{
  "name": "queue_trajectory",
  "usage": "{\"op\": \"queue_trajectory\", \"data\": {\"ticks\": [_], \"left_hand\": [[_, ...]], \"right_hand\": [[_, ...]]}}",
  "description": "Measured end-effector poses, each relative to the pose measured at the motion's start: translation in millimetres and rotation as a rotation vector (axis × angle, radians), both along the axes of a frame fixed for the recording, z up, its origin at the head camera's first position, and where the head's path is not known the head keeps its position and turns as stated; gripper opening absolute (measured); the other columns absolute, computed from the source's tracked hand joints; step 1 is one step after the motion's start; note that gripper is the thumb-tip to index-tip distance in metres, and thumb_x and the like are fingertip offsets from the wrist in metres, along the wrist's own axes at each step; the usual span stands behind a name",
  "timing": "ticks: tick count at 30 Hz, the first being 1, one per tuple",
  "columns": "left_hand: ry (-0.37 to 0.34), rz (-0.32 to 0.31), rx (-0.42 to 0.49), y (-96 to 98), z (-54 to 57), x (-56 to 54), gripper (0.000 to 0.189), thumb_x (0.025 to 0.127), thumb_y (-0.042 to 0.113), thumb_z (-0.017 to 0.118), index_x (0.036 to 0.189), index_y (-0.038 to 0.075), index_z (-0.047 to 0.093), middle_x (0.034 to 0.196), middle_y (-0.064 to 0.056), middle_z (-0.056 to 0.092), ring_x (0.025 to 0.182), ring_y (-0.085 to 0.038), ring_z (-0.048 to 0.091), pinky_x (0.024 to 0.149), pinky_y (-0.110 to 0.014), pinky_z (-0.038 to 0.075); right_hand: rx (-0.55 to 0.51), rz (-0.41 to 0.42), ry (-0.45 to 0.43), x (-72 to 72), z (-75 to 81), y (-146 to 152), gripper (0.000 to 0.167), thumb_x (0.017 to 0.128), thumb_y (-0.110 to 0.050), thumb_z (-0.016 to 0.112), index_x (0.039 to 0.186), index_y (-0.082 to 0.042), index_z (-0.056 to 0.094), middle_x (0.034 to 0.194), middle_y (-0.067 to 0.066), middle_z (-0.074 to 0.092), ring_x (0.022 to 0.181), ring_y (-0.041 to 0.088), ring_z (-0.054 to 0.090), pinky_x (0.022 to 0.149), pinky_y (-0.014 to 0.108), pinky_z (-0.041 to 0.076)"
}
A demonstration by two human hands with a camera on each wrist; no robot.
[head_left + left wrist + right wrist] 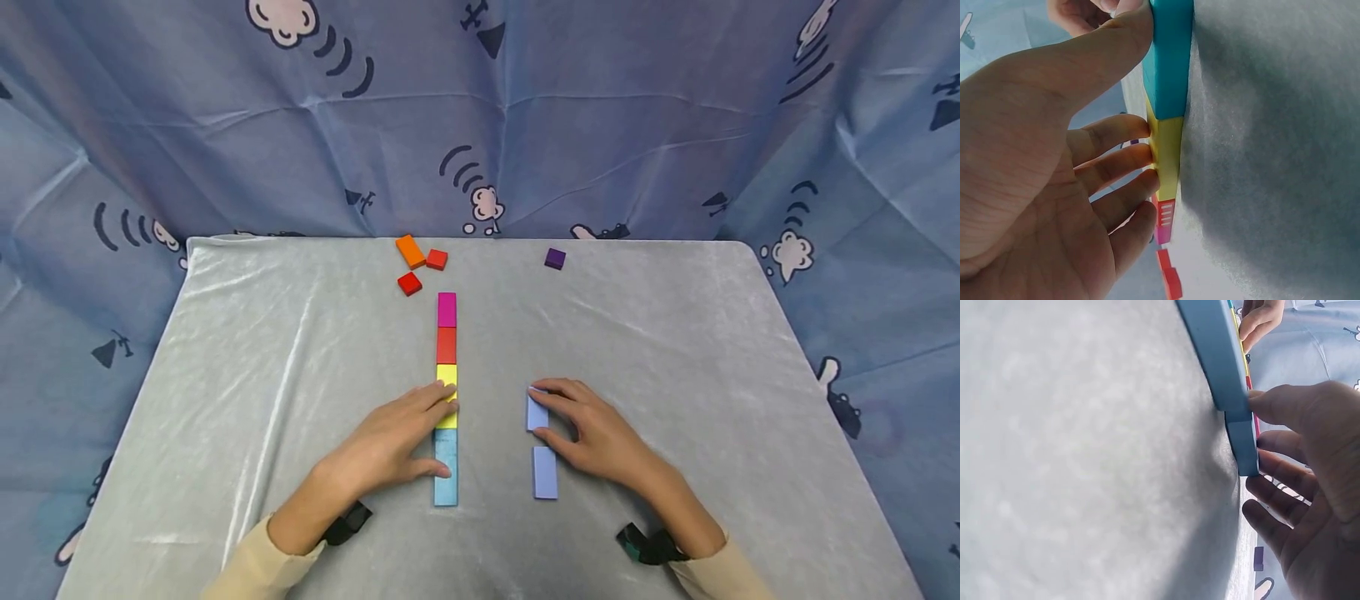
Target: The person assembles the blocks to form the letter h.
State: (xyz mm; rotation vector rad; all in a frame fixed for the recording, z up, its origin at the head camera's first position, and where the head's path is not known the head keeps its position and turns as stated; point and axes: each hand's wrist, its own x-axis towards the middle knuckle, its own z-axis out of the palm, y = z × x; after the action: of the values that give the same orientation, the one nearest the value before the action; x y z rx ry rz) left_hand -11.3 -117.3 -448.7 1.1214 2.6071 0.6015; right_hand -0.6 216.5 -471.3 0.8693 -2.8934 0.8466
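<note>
A straight row of flat blocks runs away from me: a light blue block nearest, then yellow, red and magenta. My left hand rests along its left side, fingertips at the yellow block and thumb on the light blue one; its fingers are loosely extended. To the right lie two periwinkle blocks, a farther one and a nearer one, with a small gap between them. My right hand pinches the farther one, thumb at its near end and fingers at its far end.
Near the table's back edge lie an orange block, a small red block, another red block and a purple block. A pale grey cloth covers the table. Blue printed curtains hang behind and beside it.
</note>
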Motion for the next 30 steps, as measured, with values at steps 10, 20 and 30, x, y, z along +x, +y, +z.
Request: {"op": "queue_trajectory", "data": {"ticks": [10,20,30], "left_hand": [[-0.005,0.003,0.004,0.7,0.1,-0.2,0.084,0.081,0.039,0.091,0.147,-0.001,0.057,0.160,-0.015,0.051,0.153,-0.034,0.047,0.127,-0.047,0.041],[-0.002,0.001,0.002,0.3,1.1,-0.7,0.084,0.082,0.037,0.091,0.148,-0.001,0.056,0.160,-0.016,0.052,0.153,-0.035,0.047,0.127,-0.048,0.041],[-0.001,-0.003,-0.004,0.7,0.9,-1.2,0.082,0.083,0.037,0.090,0.148,-0.001,0.056,0.160,-0.015,0.051,0.153,-0.034,0.047,0.127,-0.048,0.042]], "right_hand": [[0.009,0.015,0.026,9.8,-0.3,4,0.055,0.093,-0.020,0.082,0.144,-0.008,0.066,0.146,0.008,0.065,0.135,0.028,0.062,0.108,0.049,0.055],[0.008,0.012,0.041,15.8,-2.3,4,0.054,0.094,-0.022,0.081,0.145,-0.010,0.065,0.147,0.006,0.065,0.136,0.025,0.062,0.109,0.044,0.053],[0.054,0.009,0.048,23.4,-1.4,4,0.058,0.092,-0.026,0.083,0.145,-0.010,0.065,0.151,0.007,0.061,0.139,0.026,0.059,0.112,0.044,0.048]]}}
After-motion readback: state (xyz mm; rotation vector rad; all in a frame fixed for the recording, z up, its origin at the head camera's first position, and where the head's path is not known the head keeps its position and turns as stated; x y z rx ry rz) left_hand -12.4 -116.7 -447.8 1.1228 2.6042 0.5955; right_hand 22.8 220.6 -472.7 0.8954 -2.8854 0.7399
